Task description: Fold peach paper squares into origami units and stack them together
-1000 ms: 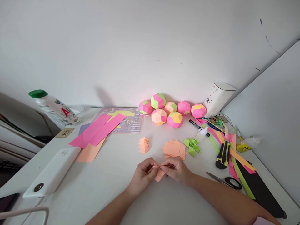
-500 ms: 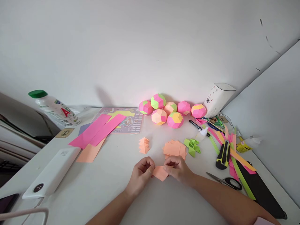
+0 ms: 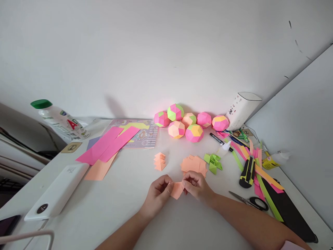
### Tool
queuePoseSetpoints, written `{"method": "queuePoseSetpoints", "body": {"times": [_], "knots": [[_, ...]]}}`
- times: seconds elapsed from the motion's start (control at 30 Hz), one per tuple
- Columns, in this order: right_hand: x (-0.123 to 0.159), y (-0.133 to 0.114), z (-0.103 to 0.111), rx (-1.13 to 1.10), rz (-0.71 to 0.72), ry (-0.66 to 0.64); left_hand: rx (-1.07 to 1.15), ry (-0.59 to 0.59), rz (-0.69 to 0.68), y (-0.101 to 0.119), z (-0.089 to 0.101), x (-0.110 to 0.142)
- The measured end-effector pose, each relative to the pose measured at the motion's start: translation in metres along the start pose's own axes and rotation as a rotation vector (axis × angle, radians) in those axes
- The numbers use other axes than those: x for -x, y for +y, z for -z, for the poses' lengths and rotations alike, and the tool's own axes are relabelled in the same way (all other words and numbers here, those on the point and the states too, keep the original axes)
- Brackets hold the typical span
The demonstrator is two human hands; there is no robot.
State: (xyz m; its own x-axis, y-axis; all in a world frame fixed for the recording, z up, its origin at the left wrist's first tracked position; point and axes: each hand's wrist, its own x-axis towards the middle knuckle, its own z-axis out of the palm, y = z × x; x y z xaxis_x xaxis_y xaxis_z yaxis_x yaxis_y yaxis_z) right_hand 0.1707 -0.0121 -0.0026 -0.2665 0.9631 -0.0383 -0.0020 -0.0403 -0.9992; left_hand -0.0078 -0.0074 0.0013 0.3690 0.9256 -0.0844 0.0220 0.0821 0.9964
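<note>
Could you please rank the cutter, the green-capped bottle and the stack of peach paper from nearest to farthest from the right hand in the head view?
1. Stack of peach paper: just beyond the right hand.
2. Cutter: to the hand's right.
3. Green-capped bottle: off to the far left.

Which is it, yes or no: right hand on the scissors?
No, the right hand and left hand both pinch the small peach paper, while the scissors lie apart on the desk.

held paper (image 3: 177, 190): peach | printed sheet (image 3: 143, 136): lilac, striped edge | cutter (image 3: 247, 172): black-yellow | bottle cap (image 3: 41, 103): green
</note>
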Motion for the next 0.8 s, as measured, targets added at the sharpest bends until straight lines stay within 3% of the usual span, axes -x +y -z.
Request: {"method": "queuePoseSetpoints", "body": {"times": [0.33, 0.8], "knots": [[0.0003, 0.0017, -0.0029, 0.149, 0.050, -0.090, 0.086, -0.141, 0.042, 0.0049, -0.0041, 0.0011], [0.0011, -0.0014, -0.0012, 0.066, 0.057, -0.090, -0.011, -0.019, 0.047, 0.0028, -0.0004, -0.0009]]}}
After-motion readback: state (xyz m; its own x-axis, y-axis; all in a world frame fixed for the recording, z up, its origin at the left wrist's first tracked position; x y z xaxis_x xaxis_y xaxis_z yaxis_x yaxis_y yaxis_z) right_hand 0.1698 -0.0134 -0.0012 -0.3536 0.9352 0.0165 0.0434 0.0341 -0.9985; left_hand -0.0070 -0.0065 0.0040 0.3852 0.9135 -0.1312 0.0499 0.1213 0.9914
